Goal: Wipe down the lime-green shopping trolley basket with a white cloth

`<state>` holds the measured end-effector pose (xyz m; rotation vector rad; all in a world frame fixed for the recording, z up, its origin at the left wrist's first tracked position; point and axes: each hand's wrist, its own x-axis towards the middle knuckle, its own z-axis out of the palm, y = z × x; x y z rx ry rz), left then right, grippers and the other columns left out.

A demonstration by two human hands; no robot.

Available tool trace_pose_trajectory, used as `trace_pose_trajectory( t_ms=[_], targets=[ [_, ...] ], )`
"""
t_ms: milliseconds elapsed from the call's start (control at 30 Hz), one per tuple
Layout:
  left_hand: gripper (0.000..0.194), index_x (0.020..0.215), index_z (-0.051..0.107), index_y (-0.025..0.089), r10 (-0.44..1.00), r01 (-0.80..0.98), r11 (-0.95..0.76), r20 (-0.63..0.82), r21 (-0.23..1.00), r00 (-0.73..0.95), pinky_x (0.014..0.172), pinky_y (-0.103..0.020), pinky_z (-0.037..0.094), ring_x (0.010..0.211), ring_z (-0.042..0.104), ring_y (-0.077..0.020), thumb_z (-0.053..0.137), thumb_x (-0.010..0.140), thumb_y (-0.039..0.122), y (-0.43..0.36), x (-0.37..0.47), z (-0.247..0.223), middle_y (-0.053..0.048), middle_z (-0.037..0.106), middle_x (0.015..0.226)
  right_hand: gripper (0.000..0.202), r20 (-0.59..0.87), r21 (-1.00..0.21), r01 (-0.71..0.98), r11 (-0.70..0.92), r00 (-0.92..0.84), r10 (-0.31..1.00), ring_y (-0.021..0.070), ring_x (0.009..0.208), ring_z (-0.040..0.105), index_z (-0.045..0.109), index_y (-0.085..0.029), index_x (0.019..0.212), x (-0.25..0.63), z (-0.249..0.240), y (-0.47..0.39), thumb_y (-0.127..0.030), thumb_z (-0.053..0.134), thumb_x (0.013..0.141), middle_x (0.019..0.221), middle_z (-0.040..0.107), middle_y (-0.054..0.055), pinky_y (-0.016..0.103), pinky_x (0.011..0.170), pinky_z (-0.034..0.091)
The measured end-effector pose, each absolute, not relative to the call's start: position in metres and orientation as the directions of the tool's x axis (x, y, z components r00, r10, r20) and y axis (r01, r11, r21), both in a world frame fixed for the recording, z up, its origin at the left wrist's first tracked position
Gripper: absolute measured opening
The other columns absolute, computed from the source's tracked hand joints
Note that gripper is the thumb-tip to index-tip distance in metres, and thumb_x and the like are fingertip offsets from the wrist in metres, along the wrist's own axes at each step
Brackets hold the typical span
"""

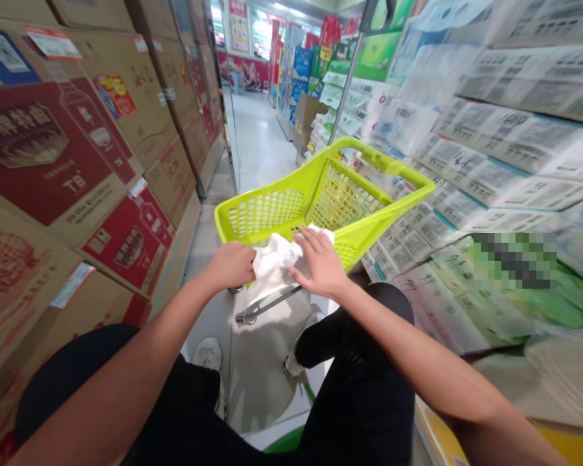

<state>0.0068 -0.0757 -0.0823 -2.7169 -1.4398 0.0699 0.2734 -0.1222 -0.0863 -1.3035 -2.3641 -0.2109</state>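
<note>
A yellow-green shopping basket cart (pixel 272 200) with perforated sides stands in front of me. My left hand (pixel 232 264) is closed round the left part of a crumpled white cloth (pixel 274 259) at the near edge of the basket. With fingers spread, my right hand (pixel 319 262) lies over the right part of the cloth, by the near side of the basket. A grey metal bar (pixel 276 298) of the cart shows below the cloth. The part of the rim under the cloth is hidden.
Stacked cardboard cartons (pixel 107 123) line the left side. On the right rise piles of wrapped paper packs (pixel 495 168). A tiled aisle (pixel 262 129) runs ahead past shelves of goods (pixel 301 65). Below are my legs (pixel 359 388) and white shoes (pixel 208 355).
</note>
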Motion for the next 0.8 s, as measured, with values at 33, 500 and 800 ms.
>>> trace_pose_trajectory(
  t_ms=[33, 500, 800],
  targets=[
    [0.032, 0.084, 0.079, 0.018, 0.829, 0.826, -0.558, -0.009, -0.081, 0.559, 0.065, -0.036, 0.037, 0.083, 0.073, -0.034, 0.058, 0.088, 0.041, -0.077, 0.008, -0.083, -0.018, 0.078, 0.086, 0.077, 0.42, -0.079, 0.81, 0.58, -0.501, 0.757, 0.0345, 0.156, 0.036, 0.049, -0.014, 0.155, 0.268, -0.087, -0.123, -0.064, 0.049, 0.097, 0.167, 0.042, 0.019, 0.056, 0.13, 0.023],
    [0.063, 0.083, 0.079, 0.022, 0.818, 0.819, -0.573, 0.047, -0.018, 0.573, 0.063, -0.035, 0.035, 0.077, 0.071, -0.0307, 0.042, 0.097, 0.071, -0.07, 0.0, -0.085, -0.013, 0.075, 0.075, 0.064, 0.498, 0.09, 0.966, 0.243, -0.255, 0.829, 0.0371, 0.142, 0.051, 0.069, -0.018, 0.137, 0.415, -0.024, -0.061, -0.061, 0.039, 0.1, 0.147, 0.064, 0.017, 0.06, 0.123, 0.025],
    [0.024, 0.076, 0.074, 0.015, 0.811, 0.764, -0.584, 0.195, 0.274, 0.551, 0.081, -0.043, 0.048, 0.083, 0.07, -0.0307, 0.063, 0.084, 0.035, -0.079, 0.014, -0.103, -0.016, 0.077, 0.085, 0.068, 0.339, -0.167, 0.75, 0.64, -0.566, 0.752, 0.031, 0.127, 0.063, 0.066, -0.02, 0.143, 0.238, -0.07, -0.1, -0.067, 0.044, 0.099, 0.141, 0.07, 0.012, 0.045, 0.112, 0.038]
  ],
)
